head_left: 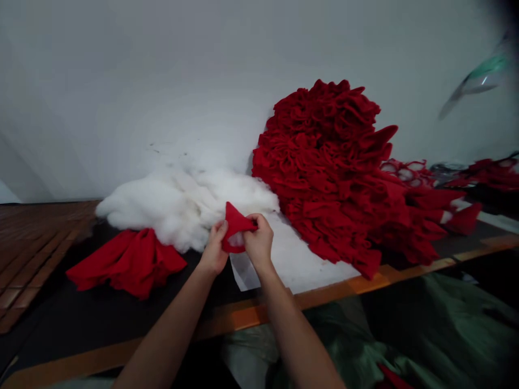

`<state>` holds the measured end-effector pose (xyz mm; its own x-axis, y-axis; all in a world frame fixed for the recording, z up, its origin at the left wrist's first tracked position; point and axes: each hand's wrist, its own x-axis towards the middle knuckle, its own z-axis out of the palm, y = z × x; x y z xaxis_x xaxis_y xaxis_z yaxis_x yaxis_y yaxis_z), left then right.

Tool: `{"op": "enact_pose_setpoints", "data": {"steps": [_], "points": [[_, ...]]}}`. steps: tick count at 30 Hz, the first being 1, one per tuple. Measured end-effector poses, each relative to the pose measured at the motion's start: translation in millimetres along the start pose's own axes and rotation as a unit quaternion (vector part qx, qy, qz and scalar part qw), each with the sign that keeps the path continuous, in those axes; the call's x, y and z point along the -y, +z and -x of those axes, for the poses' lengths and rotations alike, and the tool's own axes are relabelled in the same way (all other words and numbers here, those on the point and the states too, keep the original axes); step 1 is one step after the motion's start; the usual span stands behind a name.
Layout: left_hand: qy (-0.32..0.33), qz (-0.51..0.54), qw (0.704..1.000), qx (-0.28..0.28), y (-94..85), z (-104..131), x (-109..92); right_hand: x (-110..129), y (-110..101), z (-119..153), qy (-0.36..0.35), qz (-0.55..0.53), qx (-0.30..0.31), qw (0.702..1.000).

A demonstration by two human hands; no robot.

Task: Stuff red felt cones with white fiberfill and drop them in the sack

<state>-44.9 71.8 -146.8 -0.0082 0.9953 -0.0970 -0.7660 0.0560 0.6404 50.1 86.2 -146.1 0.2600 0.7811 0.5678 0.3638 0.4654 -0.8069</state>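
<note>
Between my two hands is a small pointed red felt piece (233, 221), its tip upward and its lower opening showing white stuffing inside. My left hand (217, 243) grips its left edge with thumb and fingers. On the other side, my right hand (259, 237) is closed on the right edge, fingertips partly hidden by the cloth. Just behind them lies a fluffy heap of white fibre stuffing (162, 205). A loose bunch of red felt pieces (130, 262) rests to the left of my left hand.
A tall pile of red felt pieces (324, 156) leans by the wall at right, partly over a white sheet (308, 265). Brown slatted material (36, 248) lies at left. The black table has an orange-brown front edge (243, 319). Green fabric (441, 319) hangs below right.
</note>
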Motion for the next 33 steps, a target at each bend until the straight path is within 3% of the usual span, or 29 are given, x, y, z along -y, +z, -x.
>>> {"op": "enact_pose_setpoints", "data": {"steps": [5, 9, 12, 16, 20, 23, 29, 33], "points": [[0.126, -0.144, 0.981, 0.038, -2.5, 2.1, 2.9, -4.6, -3.6, -7.7, -0.037, 0.004, 0.022, 0.999], [0.229, -0.234, 0.945, -0.017, -6.4, -1.0, 1.4, -1.7, -6.8, -0.8, -0.016, -0.083, 0.107, 0.991], [0.25, -0.226, 0.94, -0.053, -7.1, -2.8, -0.1, -2.0, -8.3, 7.5, 0.015, -0.175, 0.149, 0.973], [0.242, -0.233, 0.941, -0.045, -5.3, 0.5, 0.0, -4.8, -2.8, 14.4, 0.041, -0.172, 0.096, 0.979], [0.27, -0.341, 0.9, -0.036, -6.0, 5.4, -0.9, -0.8, 4.4, 14.6, 0.046, -0.105, 0.022, 0.993], [0.291, -0.364, 0.884, -0.042, -8.8, 6.3, -2.6, 5.0, 5.5, 15.0, 0.057, -0.097, -0.037, 0.993], [0.337, -0.357, 0.868, -0.071, -11.8, 5.3, -1.4, 14.0, 2.3, 22.1, 0.042, -0.188, 0.019, 0.981], [0.312, -0.336, 0.888, -0.04, -6.4, 8.4, 3.5, 10.5, 6.0, 22.4, 0.075, -0.176, -0.036, 0.981]]}}
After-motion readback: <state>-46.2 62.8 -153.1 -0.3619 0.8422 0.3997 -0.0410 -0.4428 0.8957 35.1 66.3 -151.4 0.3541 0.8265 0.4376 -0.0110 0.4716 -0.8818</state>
